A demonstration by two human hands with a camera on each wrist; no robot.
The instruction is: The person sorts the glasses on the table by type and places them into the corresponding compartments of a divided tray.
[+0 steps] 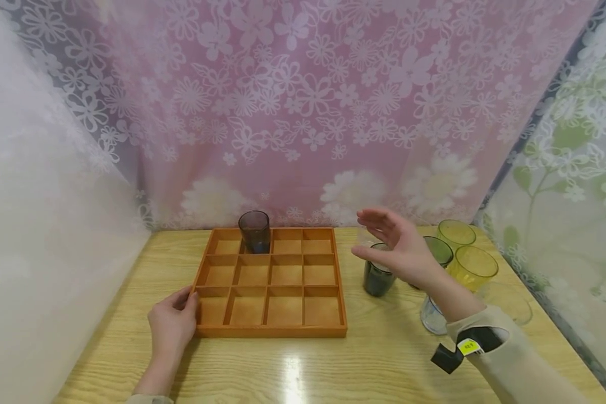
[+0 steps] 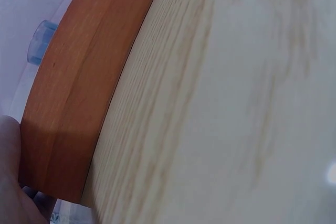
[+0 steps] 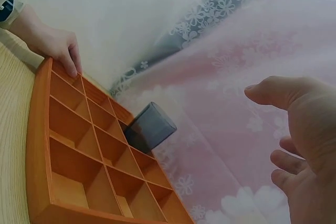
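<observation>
An orange wooden tray (image 1: 270,332) with several square compartments lies on the pale wood table. A dark grey cup (image 1: 255,231) stands in its back row, second compartment from the left; the right wrist view shows this grey cup (image 3: 151,132) too. My left hand (image 1: 174,320) grips the tray's near left corner, fingers over the rim (image 3: 58,45) and thumb (image 2: 10,182) beside the outer wall (image 2: 79,103). My right hand (image 1: 399,247) hovers open just above a dark cup (image 1: 376,279) standing on the table right of the tray, fingers spread (image 3: 299,140), holding nothing.
More cups cluster at the right: a dark green one (image 1: 438,251), two yellow ones (image 1: 456,233) (image 1: 472,266), and clear ones (image 1: 505,300) (image 1: 431,317) behind my forearm. Floral curtains close in the table at the back and on both sides.
</observation>
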